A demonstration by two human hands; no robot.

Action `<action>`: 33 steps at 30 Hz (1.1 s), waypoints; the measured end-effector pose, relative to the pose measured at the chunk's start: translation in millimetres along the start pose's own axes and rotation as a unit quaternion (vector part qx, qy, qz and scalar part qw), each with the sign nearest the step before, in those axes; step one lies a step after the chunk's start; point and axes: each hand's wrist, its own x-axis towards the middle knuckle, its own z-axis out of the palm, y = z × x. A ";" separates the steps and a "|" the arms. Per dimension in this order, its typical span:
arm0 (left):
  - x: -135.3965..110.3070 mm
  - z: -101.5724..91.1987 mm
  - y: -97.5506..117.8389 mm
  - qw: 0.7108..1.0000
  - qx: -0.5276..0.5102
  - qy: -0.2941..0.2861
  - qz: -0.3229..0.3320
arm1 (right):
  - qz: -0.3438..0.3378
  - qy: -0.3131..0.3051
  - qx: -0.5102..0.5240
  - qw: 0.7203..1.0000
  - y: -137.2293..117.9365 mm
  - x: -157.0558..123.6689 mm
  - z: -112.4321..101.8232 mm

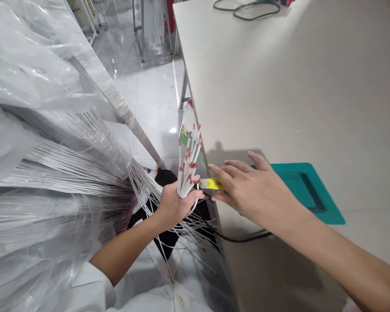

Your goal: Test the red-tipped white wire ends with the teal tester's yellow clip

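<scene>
My left hand (177,206) is closed around a bundle of white wires (185,184), just left of the table edge. Reddish-copper tips stick up from the bundle, at uneven heights. My right hand (243,180) is over the table edge with its fingers stretched and apart. Between its thumb and index finger shows a yellow object (212,184) with a pale, clear-looking end pointing at the wires. The rest of that object is hidden behind the hand, and its kind cannot be made out. One white wire loops beside my left thumb.
Many long white wires (74,169) lie at left, partly under clear plastic sheeting (29,56). A teal tray (325,201) rests on the grey table (279,95), beyond my right hand. Black cables (243,238) cross the table. A wheeled metal rack (143,43) stands behind.
</scene>
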 end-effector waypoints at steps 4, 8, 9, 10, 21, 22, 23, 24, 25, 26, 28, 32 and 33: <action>-2.0 -2.4 -1.5 1.000 -0.017 -0.010 0.005 | 0.000 -0.006 0.008 1.000 1.3 -0.3 -1.7; -9.1 -7.4 2.5 0.999 -0.049 0.001 -0.003 | -0.012 0.035 0.022 0.999 0.9 -1.8 -2.9; -11.1 -9.2 4.0 0.998 -0.061 0.007 -0.006 | -0.015 0.064 0.031 0.997 -1.0 -2.5 -4.3; -13.1 -11.1 5.4 0.997 -0.074 0.013 -0.009 | -0.019 0.097 0.042 0.994 -3.6 -3.3 -6.0; -19.9 -17.6 2.5 0.997 -0.071 -0.003 0.033 | -0.031 0.155 0.041 0.987 -17.5 -9.8 -9.6; -20.5 -16.5 2.6 0.997 -0.061 -0.006 0.037 | -0.035 0.169 0.057 0.983 -18.4 -9.1 -10.5; -21.3 -15.7 3.1 0.998 -0.052 -0.011 0.039 | -0.039 0.184 0.074 0.979 -19.8 -8.0 -11.6; -22.1 -15.1 3.8 0.998 -0.044 -0.018 0.039 | -0.044 0.198 0.088 0.975 -21.6 -6.8 -12.9; -23.1 -14.9 4.7 0.998 -0.037 -0.023 0.038 | -0.049 0.209 0.100 0.971 -23.6 -5.4 -13.9; -24.0 -15.0 5.8 0.998 -0.030 -0.029 0.038 | -0.059 0.216 0.107 0.969 -25.6 -4.1 -14.6; -25.7 -16.3 8.0 0.998 -0.021 -0.040 0.043 | -0.083 0.225 0.101 0.966 -29.0 -2.6 -14.6; -27.9 -21.0 11.1 0.996 -0.017 -0.076 0.036 | -0.134 0.249 0.041 0.958 -31.9 -4.2 -10.6; -28.3 -22.2 11.4 0.996 -0.018 -0.085 0.032 | -0.146 0.262 0.029 0.954 -32.0 -5.0 -9.6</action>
